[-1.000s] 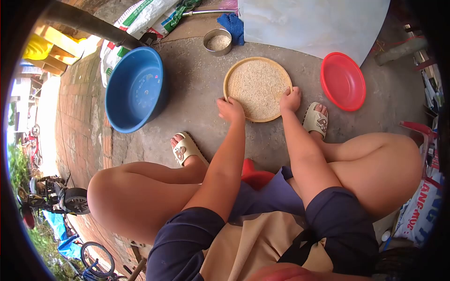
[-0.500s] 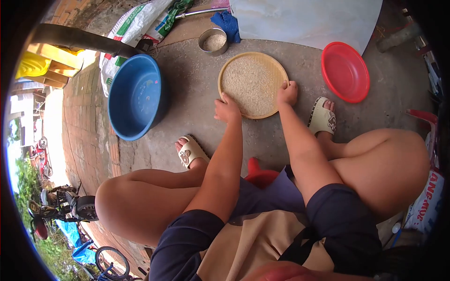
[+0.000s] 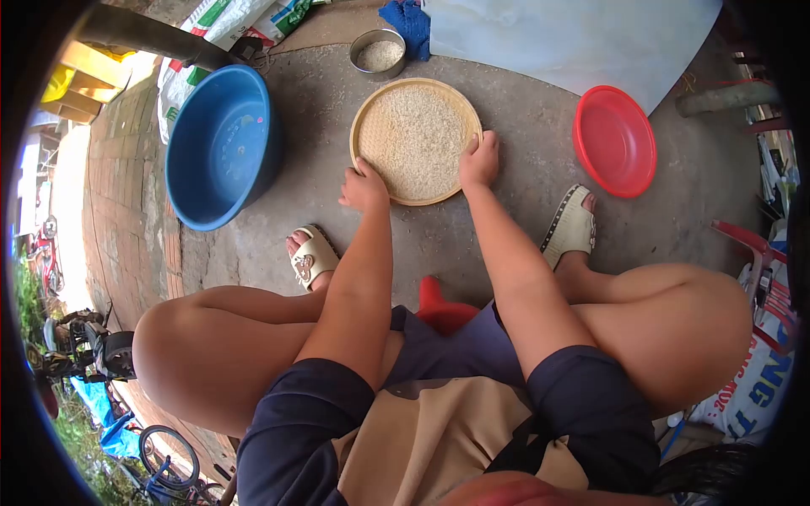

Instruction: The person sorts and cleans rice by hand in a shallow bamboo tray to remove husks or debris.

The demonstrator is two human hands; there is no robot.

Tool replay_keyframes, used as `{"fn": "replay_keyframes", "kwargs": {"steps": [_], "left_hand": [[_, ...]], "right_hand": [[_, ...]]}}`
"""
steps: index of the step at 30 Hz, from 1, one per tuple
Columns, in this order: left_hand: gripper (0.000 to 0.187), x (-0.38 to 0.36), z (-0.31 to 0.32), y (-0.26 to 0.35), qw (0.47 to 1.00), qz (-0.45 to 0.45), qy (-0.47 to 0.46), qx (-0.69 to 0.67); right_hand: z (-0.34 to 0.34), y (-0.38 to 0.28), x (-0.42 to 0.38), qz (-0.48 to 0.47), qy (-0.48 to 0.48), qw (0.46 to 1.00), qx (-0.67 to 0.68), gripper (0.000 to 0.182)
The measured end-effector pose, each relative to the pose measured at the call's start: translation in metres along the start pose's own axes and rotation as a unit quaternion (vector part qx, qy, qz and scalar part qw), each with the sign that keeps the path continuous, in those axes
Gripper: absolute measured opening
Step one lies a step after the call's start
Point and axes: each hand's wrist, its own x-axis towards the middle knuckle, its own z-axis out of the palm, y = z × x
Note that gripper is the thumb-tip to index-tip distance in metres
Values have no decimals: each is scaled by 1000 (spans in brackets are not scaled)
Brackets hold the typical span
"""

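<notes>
A round woven bamboo winnowing tray (image 3: 366, 139) is held out in front of me above the concrete floor. Pale grains (image 3: 422, 135) that look like rice cover most of it, and bare weave shows along its left side. My left hand (image 3: 365, 186) is closed on the near left rim, with the thumb over the edge. On the right rim, my right hand (image 3: 479, 160) grips in the same way. The fingers under the tray are partly hidden. Just beyond it stands a metal bowl (image 3: 377, 56) with more grains inside.
A large blue basin (image 3: 221, 152) stands at left, a red basin (image 3: 616, 142) at right. Behind are a blue cloth (image 3: 408, 25), a pale sheet (image 3: 557, 42) and printed sacks (image 3: 215, 25). Some red plastic (image 3: 440, 310) shows between my legs.
My view has shifted, so most things sit further left in it. Grains have slid within the tray, baring weave on the left where the right was barer. Both hands keep their hold.
</notes>
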Motion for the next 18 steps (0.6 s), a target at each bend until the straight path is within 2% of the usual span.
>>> {"fn": "replay_keyframes", "kwargs": {"steps": [2,5,8,11,13,15,18], "left_hand": [[44,-21,11,18,999,16,-39,-5],[43,-40,20,39,996,67,-50,-30],[42,-20,15,35,995,91,-29,-23],[42,7,4,8,998,46,-31,-7],[41,17,-3,-11,999,29,36,26],[41,8,-3,-9,999,9,28,35],[37,-20,9,9,997,76,-4,14]], "right_hand": [[-15,23,15,38,15,999,-29,20],[-34,47,21,111,42,991,-55,19],[-25,31,8,90,72,993,-22,19],[-11,-4,-4,35,-14,999,5,21],[-3,-11,-8,-20,-48,998,34,20],[-5,-6,-5,-29,-46,998,10,20],[-23,30,6,18,-20,999,-45,21]]}}
